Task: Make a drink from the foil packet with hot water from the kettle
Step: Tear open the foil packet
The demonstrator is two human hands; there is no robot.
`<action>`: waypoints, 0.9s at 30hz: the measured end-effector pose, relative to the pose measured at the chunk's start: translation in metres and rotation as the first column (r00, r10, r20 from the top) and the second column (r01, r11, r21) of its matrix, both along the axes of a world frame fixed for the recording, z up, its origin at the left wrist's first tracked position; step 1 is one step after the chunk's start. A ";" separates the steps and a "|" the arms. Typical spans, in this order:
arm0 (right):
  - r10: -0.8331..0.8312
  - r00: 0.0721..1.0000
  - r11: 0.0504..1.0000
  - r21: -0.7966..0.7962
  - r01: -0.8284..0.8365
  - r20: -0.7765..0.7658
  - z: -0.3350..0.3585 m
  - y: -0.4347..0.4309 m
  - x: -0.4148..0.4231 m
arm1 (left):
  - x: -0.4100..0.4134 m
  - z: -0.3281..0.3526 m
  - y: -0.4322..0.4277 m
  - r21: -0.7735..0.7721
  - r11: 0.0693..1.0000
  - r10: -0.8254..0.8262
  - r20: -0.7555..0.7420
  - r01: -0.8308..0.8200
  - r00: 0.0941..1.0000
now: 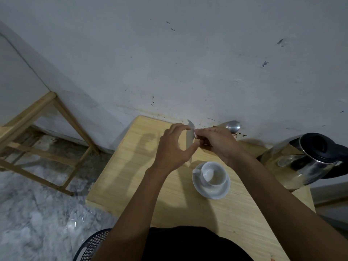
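A thin silvery foil packet (190, 137) stands upright in the air above the wooden table (131, 166), edge-on to me. My left hand (174, 147) pinches its lower part between thumb and fingers. My right hand (216, 142) pinches its top corner. Just below my hands a white cup (213, 175) sits on a white saucer (212, 192); the cup looks empty. A steel kettle (299, 162) with a black lid and handle stands at the table's right edge.
A shiny metal spoon bowl (233, 126) shows behind my right hand near the wall. A wooden frame stool (47, 132) stands on the floor at the left. A black mesh basket (92, 245) sits at the bottom left.
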State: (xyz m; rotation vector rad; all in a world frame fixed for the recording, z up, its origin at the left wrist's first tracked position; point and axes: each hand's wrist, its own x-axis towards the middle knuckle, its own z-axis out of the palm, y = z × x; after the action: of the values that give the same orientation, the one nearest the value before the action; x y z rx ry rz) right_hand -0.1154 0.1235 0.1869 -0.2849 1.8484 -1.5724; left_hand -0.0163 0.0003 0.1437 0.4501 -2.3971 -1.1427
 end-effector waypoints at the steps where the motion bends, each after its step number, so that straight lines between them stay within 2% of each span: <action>1: 0.003 1.000 1.000 -0.019 -0.002 0.031 0.001 -0.002 0.000 | 0.000 0.000 0.000 -0.029 0.999 -0.017 -0.017 0.017 1.000; 4: 0.032 0.999 0.999 -0.002 -0.032 0.011 0.004 -0.004 0.000 | 0.000 0.003 -0.003 -0.027 1.000 -0.015 -0.071 0.013 0.997; 7: 0.096 0.993 0.990 0.108 -0.089 -0.067 0.009 -0.003 -0.001 | -0.002 0.005 -0.007 0.038 0.999 0.002 -0.087 0.001 0.996; 9: 0.102 0.970 0.981 0.181 -0.062 -0.222 0.011 -0.002 -0.004 | -0.001 0.011 -0.010 0.167 0.986 -0.022 -0.046 0.029 0.999; 11: 0.115 0.882 0.982 0.185 -0.033 -0.458 0.013 0.000 -0.009 | -0.001 0.019 -0.014 0.290 0.954 -0.084 0.033 0.070 0.996; 13: 0.231 0.775 0.971 0.194 -0.142 -0.588 0.018 0.004 -0.015 | 0.002 0.025 -0.018 0.372 0.922 -0.156 0.098 0.109 0.983; 16: 0.415 0.662 0.910 0.288 -0.298 -0.624 0.020 0.007 -0.024 | 0.005 0.032 -0.025 0.471 0.870 -0.233 0.135 0.144 0.963; 19: 0.391 0.648 0.920 0.271 -0.282 -0.654 0.021 0.005 -0.026 | 0.006 0.038 -0.028 0.540 0.827 -0.287 0.164 0.158 0.944; 24: 0.437 0.604 0.899 0.302 -0.317 -0.667 0.022 0.000 -0.024 | 0.007 0.045 -0.031 0.532 0.825 -0.339 0.195 0.191 0.920; 27: 0.426 0.612 0.905 0.307 -0.295 -0.667 0.021 -0.002 -0.024 | 0.006 0.047 -0.031 0.452 0.877 -0.285 0.215 0.164 0.934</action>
State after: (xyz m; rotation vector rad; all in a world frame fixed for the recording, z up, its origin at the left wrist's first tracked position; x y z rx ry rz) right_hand -0.1394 0.1218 0.2078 -1.2855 2.2813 -1.0561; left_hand -0.0100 -0.0303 0.1905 0.5021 -2.4725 -1.8424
